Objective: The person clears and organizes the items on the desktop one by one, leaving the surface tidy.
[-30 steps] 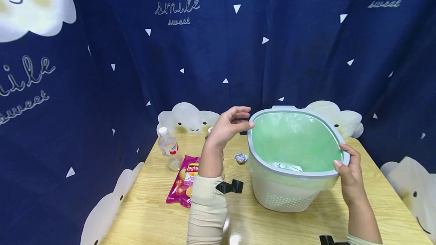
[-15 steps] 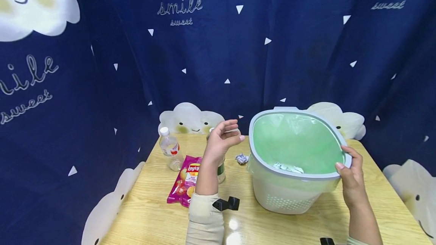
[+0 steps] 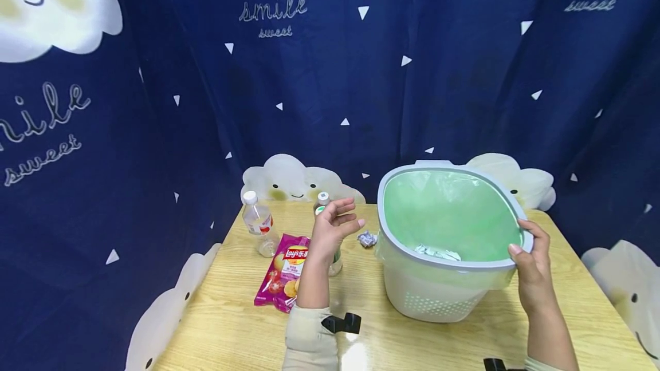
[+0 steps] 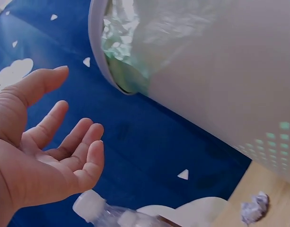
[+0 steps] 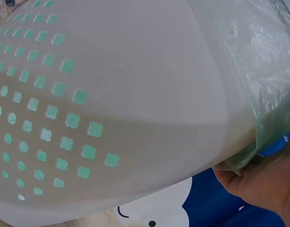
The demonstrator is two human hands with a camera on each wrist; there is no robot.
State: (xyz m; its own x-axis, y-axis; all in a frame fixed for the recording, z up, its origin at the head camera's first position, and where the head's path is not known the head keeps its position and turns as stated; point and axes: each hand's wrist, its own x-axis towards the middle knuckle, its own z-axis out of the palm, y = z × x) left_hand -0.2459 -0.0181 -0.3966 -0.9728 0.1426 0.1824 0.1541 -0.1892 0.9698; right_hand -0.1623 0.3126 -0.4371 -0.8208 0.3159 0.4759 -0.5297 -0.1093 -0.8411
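Note:
A pale trash bin (image 3: 430, 299) with a grey-blue rim ring stands at the right of the table, lined with a green plastic bag (image 3: 448, 210). White crumpled paper (image 3: 437, 253) lies inside it. My right hand (image 3: 533, 256) grips the rim's right side, thumb inside and fingers around the outside; in the right wrist view it shows beside the bag's overhang (image 5: 265, 123). My left hand (image 3: 334, 231) is in the air left of the bin, fingers loosely bent and apart, holding nothing. In the head view it overlaps two bottles (image 3: 323, 197) behind it.
On the left stand a clear plastic bottle (image 3: 260, 225) with a white cap and a purple Lay's chip bag (image 3: 282, 273) lying flat. A crumpled paper ball (image 3: 367, 239) lies close to the bin's left side. A dark blue curtain (image 3: 309, 90) hangs behind the table.
My left hand has left the bin's rim and moved left and down towards the bottles. The right hand keeps its grip on the rim, and the bin stays in place.

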